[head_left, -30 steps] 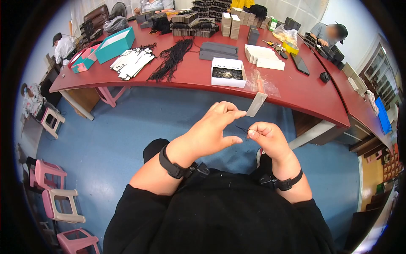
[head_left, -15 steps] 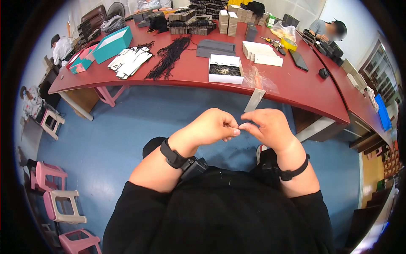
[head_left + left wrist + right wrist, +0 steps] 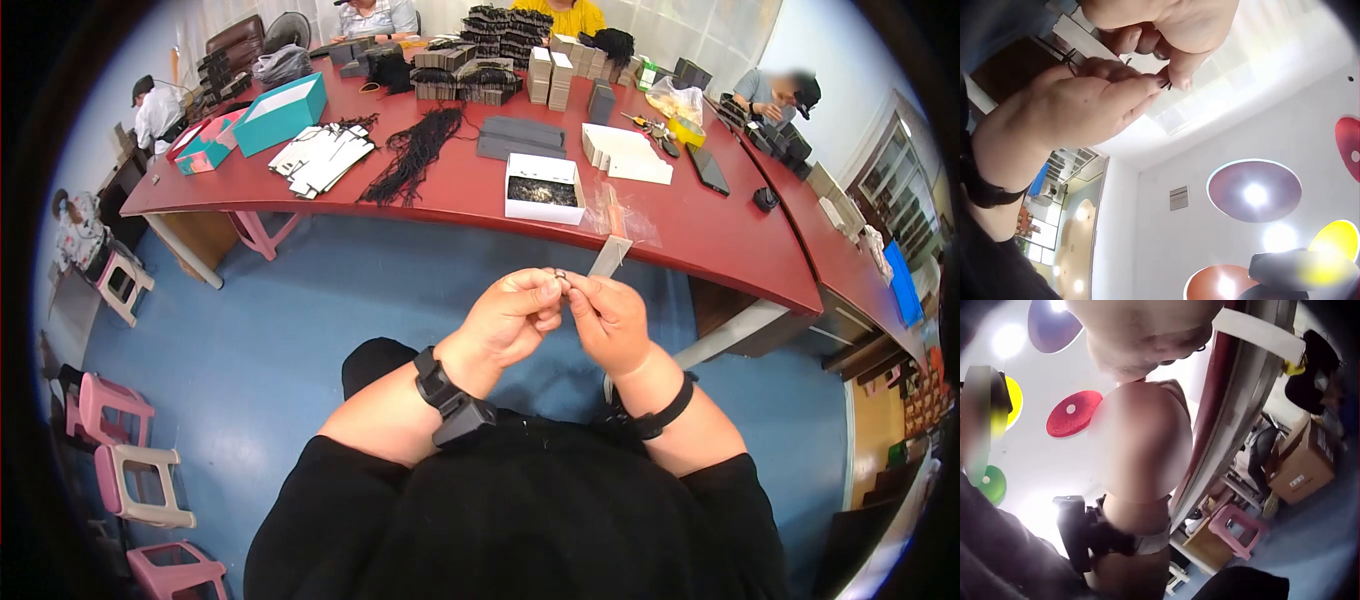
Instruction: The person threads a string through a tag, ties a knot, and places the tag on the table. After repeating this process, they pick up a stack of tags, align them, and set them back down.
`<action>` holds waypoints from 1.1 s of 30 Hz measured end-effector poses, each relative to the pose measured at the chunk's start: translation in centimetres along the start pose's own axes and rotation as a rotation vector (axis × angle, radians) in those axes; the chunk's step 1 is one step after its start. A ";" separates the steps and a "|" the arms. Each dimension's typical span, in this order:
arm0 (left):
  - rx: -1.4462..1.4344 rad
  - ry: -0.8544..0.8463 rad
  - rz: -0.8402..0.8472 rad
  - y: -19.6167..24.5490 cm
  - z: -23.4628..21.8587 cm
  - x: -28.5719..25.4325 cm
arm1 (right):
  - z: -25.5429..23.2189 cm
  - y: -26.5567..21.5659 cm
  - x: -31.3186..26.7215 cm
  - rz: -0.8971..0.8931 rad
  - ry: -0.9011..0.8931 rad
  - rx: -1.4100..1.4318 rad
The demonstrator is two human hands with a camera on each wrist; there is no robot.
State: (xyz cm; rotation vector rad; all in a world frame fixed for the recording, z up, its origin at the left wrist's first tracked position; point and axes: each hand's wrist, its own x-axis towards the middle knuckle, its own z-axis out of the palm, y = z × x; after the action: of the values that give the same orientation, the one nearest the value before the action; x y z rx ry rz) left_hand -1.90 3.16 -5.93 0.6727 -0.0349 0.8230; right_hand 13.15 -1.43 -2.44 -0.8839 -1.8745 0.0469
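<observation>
In front of my body, past the table's near edge, both hands meet fingertip to fingertip. My left hand (image 3: pixel 508 318) pinches a thin black cord (image 3: pixel 1168 85) between thumb and forefinger. My right hand (image 3: pixel 612 322) pinches the same cord from the other side, thumb and forefinger pressed together. Only short bits of cord show; a dark loop (image 3: pixel 561 278) sits at the fingertips and the rest is hidden by the fingers. Just beyond the hands, a pale flat strip (image 3: pixel 609 258) juts out from the table edge.
On the red table (image 3: pixel 460 212) stand a white box (image 3: pixel 543 209) with dark contents, a bundle of black cords (image 3: pixel 415 155), white tags (image 3: pixel 320 160), grey card stacks (image 3: pixel 520 137) and a phone (image 3: pixel 708 170). Other people sit around. Plastic stools (image 3: pixel 147 487) stand on the left.
A second ago the hands were apart, with the cord in the right fingers and the left fingers spread. They came together, and both now pinch it, slightly higher in view.
</observation>
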 end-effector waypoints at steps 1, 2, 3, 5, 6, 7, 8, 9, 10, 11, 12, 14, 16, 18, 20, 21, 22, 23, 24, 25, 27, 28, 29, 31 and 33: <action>-0.045 0.036 0.091 -0.2 0.2 0.3 | 1.2 0.0 -0.2 0.039 0.090 0.050; -0.016 0.119 0.129 -0.2 1.1 0.5 | 2.1 -0.1 -0.6 0.035 0.095 0.050; -0.010 0.115 0.128 -0.4 1.2 0.7 | 3.0 -0.2 -0.8 0.233 0.108 0.311; 0.009 0.192 0.288 -0.4 1.3 1.2 | 3.4 -0.4 -0.4 0.421 0.128 0.572; 0.056 0.258 0.300 -0.2 1.5 1.4 | 3.3 -0.7 0.0 0.458 0.096 0.606; 0.063 0.252 0.298 0.0 1.9 1.6 | 3.3 -0.9 0.3 0.496 0.063 0.640; 0.100 0.272 0.350 0.2 2.3 1.8 | 3.4 -0.8 0.7 0.485 0.071 0.708; 0.135 0.292 0.402 0.3 2.5 2.0 | 3.4 -0.4 0.7 0.481 0.080 0.710; 0.142 0.287 0.398 0.3 2.1 2.2 | 3.3 0.2 0.7 0.585 0.043 0.911; 0.403 0.232 0.620 0.3 1.7 2.5 | 3.1 0.2 0.8 0.687 0.004 1.114; 0.665 0.168 0.838 0.3 1.3 2.7 | 3.0 0.0 0.9 0.682 0.012 1.117; 0.828 0.089 0.887 1.1 0.8 2.1 | 2.5 -0.8 1.1 0.846 0.034 1.553; 1.098 -0.014 0.979 1.9 1.1 1.4 | 1.6 -0.6 1.3 0.849 -0.006 1.576; 1.210 -0.078 1.018 2.9 1.4 0.9 | 1.1 -0.6 1.3 0.849 -0.056 1.568; 1.307 -0.163 1.027 3.5 2.1 0.4 | 0.7 -0.9 1.2 0.827 -0.059 1.523; 1.313 -0.164 1.025 3.3 2.5 0.1 | 0.5 -1.2 1.4 0.798 -0.069 1.470; 1.129 -0.112 0.887 3.0 2.8 -0.2 | 0.3 -1.8 1.5 0.799 -0.025 1.409; 0.944 -0.060 0.750 2.8 3.1 -0.6 | 0.2 -2.4 1.5 0.796 -0.029 1.411; 0.945 -0.059 0.753 2.6 3.5 -1.1 | 0.2 -2.9 1.6 0.610 0.039 1.137; 0.844 -0.021 0.638 2.5 3.9 -1.7 | 0.1 -3.3 1.7 0.426 0.102 0.861; 0.739 0.019 0.525 2.8 4.6 -2.1 | -1.5 -3.4 1.5 0.336 0.039 0.600; 0.947 -0.043 0.589 3.3 4.8 -2.3 | -2.0 -3.5 1.4 0.236 0.008 0.508; 1.157 -0.106 0.649 3.8 5.1 -2.6 | -2.4 -3.9 1.4 0.137 -0.024 0.417; 1.286 -0.152 0.690 4.8 5.9 -3.0 | -3.1 -4.8 1.8 0.128 -0.040 0.399; 1.370 -0.250 0.732 5.1 6.2 -3.1 | -3.8 -4.8 2.1 0.087 -0.144 0.363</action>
State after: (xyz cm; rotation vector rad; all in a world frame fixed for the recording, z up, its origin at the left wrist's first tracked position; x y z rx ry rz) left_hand -6.13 0.01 0.89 2.1356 0.0736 1.4346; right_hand 13.07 -4.98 2.97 -0.7228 -1.8788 0.5007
